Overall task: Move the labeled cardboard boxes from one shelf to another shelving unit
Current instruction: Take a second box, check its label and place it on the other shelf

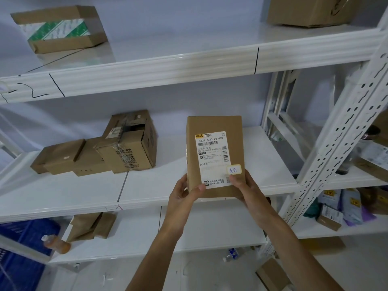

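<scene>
A flat brown cardboard box (214,124) with a white shipping label and a small handwritten sticker is held upright in front of the middle shelf (147,185). My left hand (184,196) grips its lower left corner, thumb on the front face. My right hand (243,185) grips its lower right corner, thumb on the label. The box's bottom edge hovers at the shelf's front lip. Further left on the same shelf lie a torn taped box (130,143) and a flat brown box (63,158).
The top shelf (168,66) carries a green-and-white taped box (60,28) at the left and a brown box (308,11) at the right. A perforated white upright (336,131) divides off the neighbouring unit with small parcels (336,208). Lower down are a folded carton (92,225), bottles and a blue crate (23,248).
</scene>
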`<state>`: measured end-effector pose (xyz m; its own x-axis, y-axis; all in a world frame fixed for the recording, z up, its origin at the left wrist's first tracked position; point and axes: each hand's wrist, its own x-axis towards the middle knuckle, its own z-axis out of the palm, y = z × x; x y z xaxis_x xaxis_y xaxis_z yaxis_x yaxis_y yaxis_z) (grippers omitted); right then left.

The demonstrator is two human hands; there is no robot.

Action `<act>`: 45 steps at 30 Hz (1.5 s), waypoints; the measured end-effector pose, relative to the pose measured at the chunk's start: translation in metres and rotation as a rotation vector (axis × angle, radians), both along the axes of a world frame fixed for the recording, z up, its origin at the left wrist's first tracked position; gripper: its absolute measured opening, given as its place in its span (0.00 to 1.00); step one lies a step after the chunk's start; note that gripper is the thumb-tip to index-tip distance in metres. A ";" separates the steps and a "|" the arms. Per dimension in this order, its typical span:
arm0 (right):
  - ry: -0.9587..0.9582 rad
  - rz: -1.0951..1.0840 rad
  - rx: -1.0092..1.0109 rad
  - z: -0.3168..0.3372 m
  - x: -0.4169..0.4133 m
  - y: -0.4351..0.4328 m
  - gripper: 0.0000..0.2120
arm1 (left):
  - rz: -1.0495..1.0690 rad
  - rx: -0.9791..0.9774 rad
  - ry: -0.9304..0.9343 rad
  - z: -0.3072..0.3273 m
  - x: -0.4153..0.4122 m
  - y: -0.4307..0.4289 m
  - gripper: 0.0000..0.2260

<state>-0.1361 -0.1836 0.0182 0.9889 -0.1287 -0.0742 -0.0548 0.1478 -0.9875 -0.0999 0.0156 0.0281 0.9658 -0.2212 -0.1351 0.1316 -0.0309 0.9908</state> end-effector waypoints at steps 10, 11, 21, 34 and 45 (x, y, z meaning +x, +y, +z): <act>0.044 -0.065 0.253 -0.014 0.000 -0.004 0.38 | 0.147 0.053 -0.159 0.002 -0.025 -0.025 0.42; 0.037 -0.057 0.273 -0.015 -0.001 -0.005 0.37 | 0.157 0.056 -0.177 0.002 -0.028 -0.028 0.42; 0.044 -0.065 0.270 -0.016 0.000 -0.007 0.29 | 0.116 0.086 -0.203 -0.007 -0.026 -0.031 0.41; -0.080 -0.208 -0.117 0.010 -0.006 0.016 0.36 | -0.058 -0.036 0.056 -0.012 0.012 -0.013 0.21; -0.274 -0.385 -0.537 0.015 -0.015 0.038 0.42 | -0.087 -0.433 0.146 -0.022 0.011 -0.017 0.31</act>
